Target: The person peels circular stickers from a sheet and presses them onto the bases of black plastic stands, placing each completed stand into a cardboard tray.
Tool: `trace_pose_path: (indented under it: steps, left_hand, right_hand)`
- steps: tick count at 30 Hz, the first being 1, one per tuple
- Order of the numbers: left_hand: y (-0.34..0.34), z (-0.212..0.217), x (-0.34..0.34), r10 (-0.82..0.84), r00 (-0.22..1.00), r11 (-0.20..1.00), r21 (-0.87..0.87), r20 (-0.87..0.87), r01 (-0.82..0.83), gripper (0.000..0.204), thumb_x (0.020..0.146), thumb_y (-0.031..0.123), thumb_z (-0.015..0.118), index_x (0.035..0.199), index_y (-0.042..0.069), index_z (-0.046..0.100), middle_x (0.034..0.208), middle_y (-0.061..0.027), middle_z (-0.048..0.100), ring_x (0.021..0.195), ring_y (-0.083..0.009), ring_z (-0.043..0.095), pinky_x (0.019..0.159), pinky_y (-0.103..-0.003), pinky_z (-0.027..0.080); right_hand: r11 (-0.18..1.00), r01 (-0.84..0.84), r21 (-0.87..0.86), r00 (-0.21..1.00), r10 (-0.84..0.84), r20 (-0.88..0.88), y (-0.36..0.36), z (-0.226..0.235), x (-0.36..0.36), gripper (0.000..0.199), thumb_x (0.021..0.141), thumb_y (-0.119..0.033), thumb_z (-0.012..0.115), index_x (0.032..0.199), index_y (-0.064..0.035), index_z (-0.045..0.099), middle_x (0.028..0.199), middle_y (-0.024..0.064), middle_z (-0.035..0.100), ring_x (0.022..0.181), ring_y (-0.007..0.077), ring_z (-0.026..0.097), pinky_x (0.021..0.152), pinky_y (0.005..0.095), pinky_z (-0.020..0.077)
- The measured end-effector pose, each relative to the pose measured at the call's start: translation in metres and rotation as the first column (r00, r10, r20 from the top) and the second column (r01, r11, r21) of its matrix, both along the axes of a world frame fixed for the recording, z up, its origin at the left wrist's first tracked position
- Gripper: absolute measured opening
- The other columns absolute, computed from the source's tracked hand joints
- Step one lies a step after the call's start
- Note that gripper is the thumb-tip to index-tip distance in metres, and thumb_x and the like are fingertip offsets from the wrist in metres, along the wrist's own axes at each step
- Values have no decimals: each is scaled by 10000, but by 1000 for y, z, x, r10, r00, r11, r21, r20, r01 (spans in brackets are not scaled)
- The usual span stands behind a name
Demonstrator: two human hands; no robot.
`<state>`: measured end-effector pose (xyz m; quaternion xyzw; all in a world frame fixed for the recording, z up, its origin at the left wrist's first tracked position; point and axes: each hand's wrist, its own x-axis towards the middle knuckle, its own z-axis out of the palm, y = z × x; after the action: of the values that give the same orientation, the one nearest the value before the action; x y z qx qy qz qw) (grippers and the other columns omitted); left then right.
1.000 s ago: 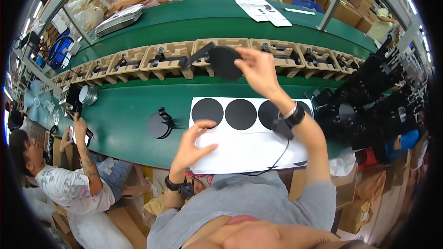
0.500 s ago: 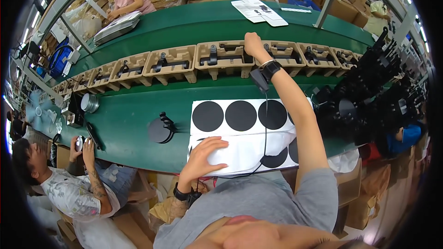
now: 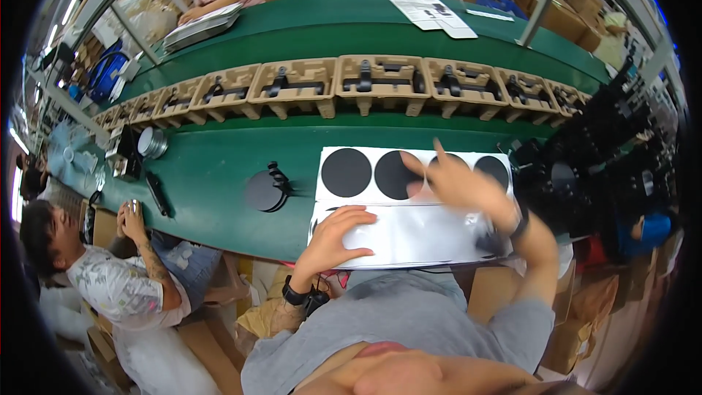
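My left hand (image 3: 338, 240) rests on the left part of a white sheet (image 3: 409, 230), thumb and fingers apart, holding nothing. Large black discs (image 3: 346, 172) run in a row along the sheet's far half; a blank white layer covers most of the near half. Above the discs at the right, my right hand (image 3: 464, 184) is blurred by motion, its fingers spread and nothing visible in them. Beyond the sheet, moulded brown trays (image 3: 384, 99) hold black parts (image 3: 365, 77). Left of the sheet, a round black piece with a jointed stem (image 3: 265, 190) sits on the green table.
Black stands and parts (image 3: 578, 153) crowd the right side. Silver round tins (image 3: 152, 143) and a black tool (image 3: 157, 194) lie at the left, near a seated co-worker (image 3: 110, 271). Another person works across the bench; a flattened white box (image 3: 431, 13) lies there.
My right hand has come back from the tray toward me, over the sheet, and its fingers have opened. My left hand stays on the sheet. The co-worker's hands at left have come together.
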<state>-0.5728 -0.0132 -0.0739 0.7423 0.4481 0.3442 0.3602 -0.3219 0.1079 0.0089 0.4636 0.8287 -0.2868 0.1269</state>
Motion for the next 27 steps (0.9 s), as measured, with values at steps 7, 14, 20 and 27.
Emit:
trace_pose_path:
  steps: [7,14,20,27]
  left_hand:
    - [-5,2,-1,-42,998,998,47,39,41,492,643,163,843,1096,87,665,1163,-51,647,1217,-274,516,1002,-399,418]
    - [-3,11,-49,-129,962,991,-3,240,133,420,631,82,809,1022,52,657,1137,-104,652,1213,-323,527,1016,-438,406]
    - [-31,17,-144,359,921,888,248,152,-387,257,812,-12,581,1068,-36,581,1226,-173,565,1185,-316,523,1053,-407,346]
    - [-27,21,-199,919,311,302,75,244,-950,345,943,88,508,1268,-16,455,1354,-244,408,790,-381,675,566,-345,618]
  right_hand:
    - [993,-53,105,994,42,105,-161,8,47,829,816,-580,593,1490,-214,280,1396,462,184,1338,603,154,1061,613,253]
    - [993,111,-36,945,-117,-305,-190,-7,24,872,838,-463,646,1479,-25,249,1564,187,138,1443,357,161,1108,536,217]
    - [191,977,93,164,-400,-902,-236,37,74,380,926,-198,577,1225,35,605,1238,156,611,1121,223,567,996,342,410]
    - [-866,428,260,-45,-307,-951,-290,-70,233,351,855,-160,608,1089,100,642,1024,214,668,918,312,648,831,389,498]
